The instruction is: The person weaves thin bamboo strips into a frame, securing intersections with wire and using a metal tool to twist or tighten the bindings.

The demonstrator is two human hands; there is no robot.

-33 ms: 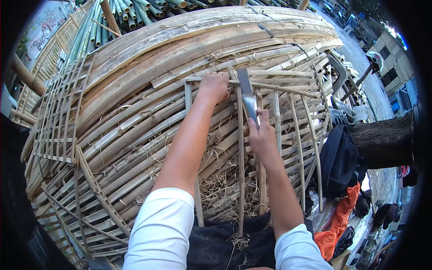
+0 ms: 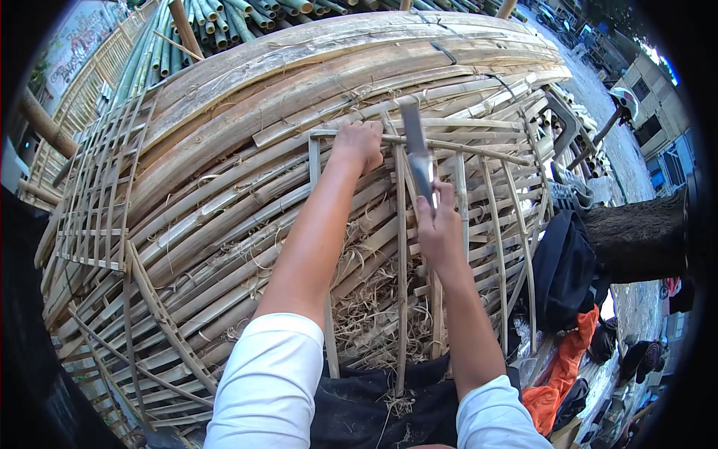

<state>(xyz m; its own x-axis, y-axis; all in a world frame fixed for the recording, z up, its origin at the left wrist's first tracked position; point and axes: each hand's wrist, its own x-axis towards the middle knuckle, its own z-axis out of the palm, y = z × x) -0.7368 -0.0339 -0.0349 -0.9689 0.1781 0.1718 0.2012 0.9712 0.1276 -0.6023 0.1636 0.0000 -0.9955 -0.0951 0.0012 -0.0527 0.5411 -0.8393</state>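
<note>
My left hand [image 2: 359, 146] is closed around the top bamboo strip [image 2: 467, 148] of a lattice frame, close to its left corner. Several bamboo uprights, one of them a long slat [image 2: 402, 262], run from that strip toward my lap. My right hand [image 2: 439, 228] grips a flat metal tool [image 2: 412, 129] with a dark, squared end and a shiny lower part. It is held up over the strip, to the right of my left hand. The tool looks slightly smeared, so I cannot tell its exact kind or whether it touches the bamboo.
Split bamboo lengths [image 2: 224, 168] lie stacked under the frame, with curled shavings [image 2: 374, 299] near my lap. Another lattice panel [image 2: 101, 187] stands at left. Green bamboo poles [image 2: 247, 26] are piled behind. A tree trunk [image 2: 636, 233], dark cloth [image 2: 561, 269] and orange cloth [image 2: 565, 382] are at right.
The metal tool's upper end has shifted slightly up and to the right, along with my right hand. My left hand keeps its hold on the strip.
</note>
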